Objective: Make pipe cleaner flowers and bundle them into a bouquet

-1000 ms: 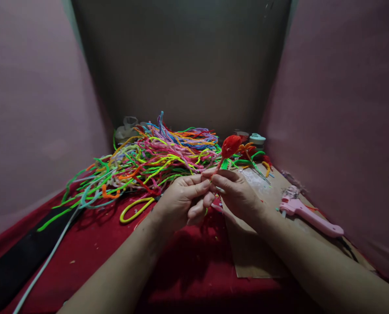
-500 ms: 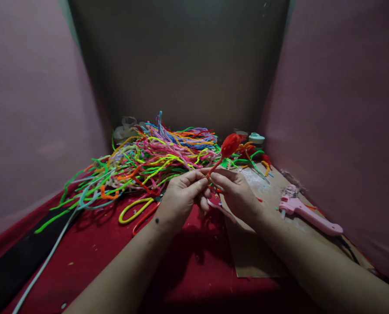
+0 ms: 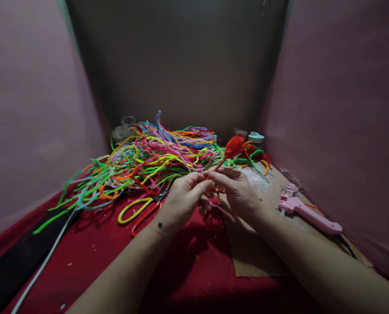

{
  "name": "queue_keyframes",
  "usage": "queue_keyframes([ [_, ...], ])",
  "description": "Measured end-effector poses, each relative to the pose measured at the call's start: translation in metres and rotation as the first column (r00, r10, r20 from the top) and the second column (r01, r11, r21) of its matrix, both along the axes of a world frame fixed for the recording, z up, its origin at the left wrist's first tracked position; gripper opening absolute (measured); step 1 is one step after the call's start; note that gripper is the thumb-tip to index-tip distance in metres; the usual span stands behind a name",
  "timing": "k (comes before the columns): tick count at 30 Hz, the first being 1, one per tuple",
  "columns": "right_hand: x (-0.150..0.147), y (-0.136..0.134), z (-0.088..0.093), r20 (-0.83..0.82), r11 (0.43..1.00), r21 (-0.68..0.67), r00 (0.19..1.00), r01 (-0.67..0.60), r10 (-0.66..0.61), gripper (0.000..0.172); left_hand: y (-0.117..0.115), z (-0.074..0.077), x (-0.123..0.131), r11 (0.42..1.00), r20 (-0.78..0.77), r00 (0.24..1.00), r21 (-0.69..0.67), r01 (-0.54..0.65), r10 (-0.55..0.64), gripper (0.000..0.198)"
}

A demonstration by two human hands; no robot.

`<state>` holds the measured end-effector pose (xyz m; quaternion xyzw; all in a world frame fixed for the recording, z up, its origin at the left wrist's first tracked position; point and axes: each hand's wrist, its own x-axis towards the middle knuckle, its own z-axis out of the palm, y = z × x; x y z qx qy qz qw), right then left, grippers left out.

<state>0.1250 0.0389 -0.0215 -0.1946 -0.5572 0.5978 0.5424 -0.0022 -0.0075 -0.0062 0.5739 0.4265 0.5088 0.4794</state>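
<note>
Both of my hands meet over the red cloth, closed on one red pipe-cleaner flower (image 3: 234, 147). Its fuzzy red head points up and to the right, above my fingers, on a thin red stem. My left hand (image 3: 188, 195) pinches the stem's lower part between thumb and forefinger. From the other side, my right hand (image 3: 235, 187) pinches the stem just below the head. A thin pale pink strip (image 3: 225, 213) hangs below my fingers; where it joins is hidden. Scissors (image 3: 138, 211) with one yellow and one red handle loop lie left of my left hand.
A big heap of coloured pipe cleaners (image 3: 162, 152) spreads behind my hands. At right, a pink glue gun (image 3: 312, 213) rests on a cardboard sheet (image 3: 256, 257). A teal-lidded jar (image 3: 256, 138) stands at the back. A white cable (image 3: 47, 257) crosses the left side.
The flower's head has turned slightly and shifted a little right and down. My fingers have moved slightly on the stem, still pinching it.
</note>
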Motion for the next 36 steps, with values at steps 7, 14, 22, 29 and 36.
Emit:
queue_keyframes([
  [7, -0.002, 0.002, -0.004, 0.056, 0.997, 0.072, 0.998, 0.025, -0.029, 0.011, -0.002, -0.005, 0.003, 0.93, -0.184, 0.934, 0.266, -0.253, 0.306, 0.015],
  [14, 0.002, 0.005, -0.003, 0.059, 0.992, 0.068, 0.993, -0.111, 0.107, 0.012, 0.001, 0.002, -0.006, 0.987, 0.282, 0.955, -0.101, 0.125, -0.092, 0.011],
  [22, 0.006, 0.003, 0.001, 0.105, 0.988, 0.114, 0.99, -0.102, 0.09, 0.011, 0.0, 0.001, -0.009, 0.918, 0.484, 0.831, -0.124, 0.376, -0.275, 0.009],
  [29, 0.002, 0.004, -0.001, 0.057, 0.997, 0.057, 0.997, -0.05, 0.047, 0.011, 0.002, 0.001, -0.009, 0.907, 0.503, 0.817, -0.137, 0.399, -0.283, 0.013],
  [36, 0.001, 0.002, 0.0, -0.096, 0.975, -0.05, 0.973, -0.216, 0.211, 0.006, 0.0, 0.001, -0.007, 0.914, 0.468, 0.841, -0.149, 0.378, -0.272, 0.012],
])
